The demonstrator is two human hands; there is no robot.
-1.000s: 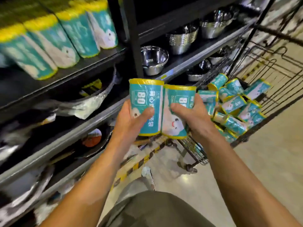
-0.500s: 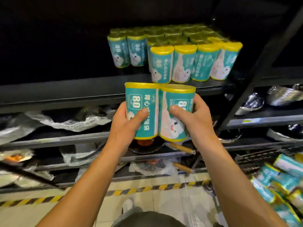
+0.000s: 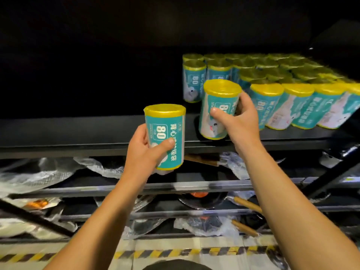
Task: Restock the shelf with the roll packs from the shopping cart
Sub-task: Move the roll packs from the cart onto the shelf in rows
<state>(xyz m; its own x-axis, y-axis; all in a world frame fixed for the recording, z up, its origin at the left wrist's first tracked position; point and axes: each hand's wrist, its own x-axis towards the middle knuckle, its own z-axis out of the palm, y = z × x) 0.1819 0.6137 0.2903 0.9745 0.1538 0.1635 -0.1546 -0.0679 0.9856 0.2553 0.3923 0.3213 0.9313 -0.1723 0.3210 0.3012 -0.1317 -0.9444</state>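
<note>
The roll packs are short cylinders in a glossy teal wrapper with a crinkled yellow cap at top and bottom; the printed side carries a large "80", a column of white characters and a pale cartoon animal (the small print is too blurred to read). The left hand (image 3: 145, 152) is wrapped around one roll pack (image 3: 165, 136), thumb across the front near the lower edge and fingers behind it; this pack is upright, in the air in front of the dark shelf edge (image 3: 78, 148) and not on the board. The right hand (image 3: 236, 121) grips a second roll pack (image 3: 219, 110) from its right side, thumb pressed on the printed face and fingers curled round the back; this pack leans slightly with its top to the right, its bottom rim low over the front of the shelf board (whether it touches the board cannot be told). Just beside it to the right stands the stocked group of roll packs (image 3: 292, 90), several rows deep, yellow tops showing in tight ranks; the front row tilts outward in the wide-angle view. Both forearms are bare and reach up and forward, the right one further in than the left. The shelf is flat, matt and black; the lower shelves (image 3: 175, 185) have grey metal rails and hold crumpled clear plastic wrapping (image 3: 48, 172) over dark pans with wooden handles (image 3: 247, 204); a yellow-and-black striped line (image 3: 175, 253) runs along the pale floor.
</note>
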